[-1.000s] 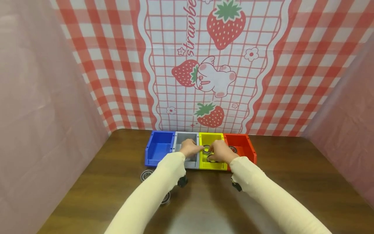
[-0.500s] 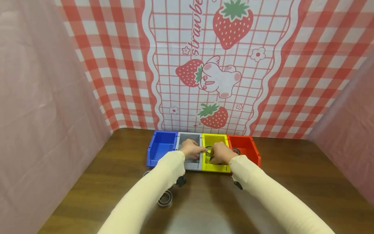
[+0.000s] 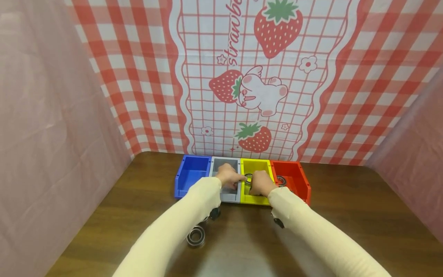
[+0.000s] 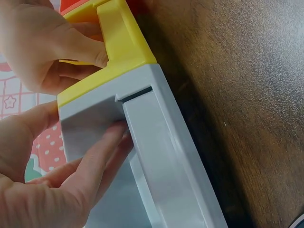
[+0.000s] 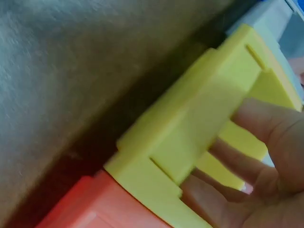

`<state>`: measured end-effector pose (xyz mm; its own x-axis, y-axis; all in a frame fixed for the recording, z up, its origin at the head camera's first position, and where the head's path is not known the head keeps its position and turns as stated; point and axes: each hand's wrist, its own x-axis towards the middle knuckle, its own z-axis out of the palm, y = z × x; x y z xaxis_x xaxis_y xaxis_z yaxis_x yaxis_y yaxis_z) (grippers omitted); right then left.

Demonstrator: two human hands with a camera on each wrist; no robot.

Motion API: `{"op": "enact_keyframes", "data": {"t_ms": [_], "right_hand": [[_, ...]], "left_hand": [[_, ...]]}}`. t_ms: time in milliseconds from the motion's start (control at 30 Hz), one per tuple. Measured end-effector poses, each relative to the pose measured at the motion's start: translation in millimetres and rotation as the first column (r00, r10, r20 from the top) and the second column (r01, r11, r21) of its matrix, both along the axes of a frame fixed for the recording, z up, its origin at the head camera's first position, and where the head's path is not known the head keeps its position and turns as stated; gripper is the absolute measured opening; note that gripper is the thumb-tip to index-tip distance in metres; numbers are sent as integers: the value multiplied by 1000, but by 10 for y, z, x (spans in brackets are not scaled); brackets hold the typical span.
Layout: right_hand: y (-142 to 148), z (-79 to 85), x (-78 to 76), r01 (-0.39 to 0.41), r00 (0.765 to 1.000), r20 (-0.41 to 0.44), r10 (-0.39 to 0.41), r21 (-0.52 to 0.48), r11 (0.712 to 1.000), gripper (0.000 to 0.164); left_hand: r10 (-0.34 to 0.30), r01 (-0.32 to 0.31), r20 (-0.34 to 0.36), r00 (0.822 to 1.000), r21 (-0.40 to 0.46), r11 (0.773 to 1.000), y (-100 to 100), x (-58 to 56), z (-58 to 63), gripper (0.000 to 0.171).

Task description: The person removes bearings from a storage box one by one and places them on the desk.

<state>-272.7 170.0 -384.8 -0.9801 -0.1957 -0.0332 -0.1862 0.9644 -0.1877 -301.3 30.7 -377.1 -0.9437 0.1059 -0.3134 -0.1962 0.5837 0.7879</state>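
Note:
Four-colour bins stand in a row in the head view. My left hand [image 3: 227, 176] reaches into the grey bin [image 4: 166, 161], its fingers fairly straight inside and its thumb across the wall shared with the yellow bin [image 3: 256, 164]. Inside the yellow bin is my right hand [image 3: 262, 183], fingers bent down behind the front lip; its fingertips are hidden, so I cannot tell whether they hold anything. A ball bearing [image 3: 248, 179] shows in the yellow bin between left thumb and right hand. Another bearing [image 3: 281, 181] lies in the red bin [image 3: 294, 173].
The blue bin [image 3: 191, 173] ends the row at the left. On the wooden table [image 3: 138, 200], a bearing [image 3: 196, 236] lies beside my left sleeve [image 3: 173, 227], which partly covers something round. A checked strawberry cloth [image 3: 145, 77] hangs behind the bins.
My right hand has sunk deeper into the yellow bin, covering a bearing seen beneath it earlier. The left hand keeps its place at the grey bin. The head view has shifted slightly.

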Motion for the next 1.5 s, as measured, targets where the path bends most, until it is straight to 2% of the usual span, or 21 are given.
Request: {"op": "enact_keyframes", "data": {"t_ms": [100,167,300,367,433,567,667,800,933,1033,1167,1267,1367,1500], "right_hand": [[-25,-30,23,48,997,-58,-49,-22,999,21],[-41,-38,34,75,995,-68,-77,-29,997,27],[-54,-33,27,133,991,-14,-134,-41,990,39],[-49,-27,15,138,990,14,-138,-25,990,39],[-48,-18,5,109,994,20,-109,-11,994,33],[-70,50,12,18,996,92,-19,8,1000,27],[-94,112,70,2,990,139,-3,2,1000,30],[-84,157,203,-41,997,64,40,17,999,44],[-12,150,327,-116,990,-78,118,29,993,43],[67,109,413,-202,956,-206,209,56,978,38],[164,21,516,-338,864,-355,356,114,934,33],[214,-44,586,-412,805,-409,429,133,901,32],[238,-73,658,-457,767,-441,467,136,879,32],[234,-82,753,-495,733,-462,499,140,858,31]], "left_hand": [[0,0,2,1000,-11,1000,-1,-3,17,31],[-1,1,4,1000,-25,1000,2,-2,22,32],[-7,8,7,1000,-44,999,19,8,14,33],[-12,12,8,1000,-48,999,27,15,7,33],[-9,9,8,1000,-44,999,27,17,1,33],[8,-8,0,1000,-39,999,7,11,-14,34],[11,-11,2,1000,-25,1000,-16,14,-30,32],[0,0,11,1000,-7,1000,-20,25,-38,29],[-1,1,-1,1000,1,1000,4,25,-34,28],[5,-4,-11,1000,8,1000,21,22,-32,27],[7,-7,-10,1000,12,1000,26,25,-29,27],[2,-2,-5,1000,11,1000,19,30,-29,27],[-1,0,2,1000,25,1000,13,24,-32,27],[1,-1,3,1000,42,999,7,23,-40,30]]}}
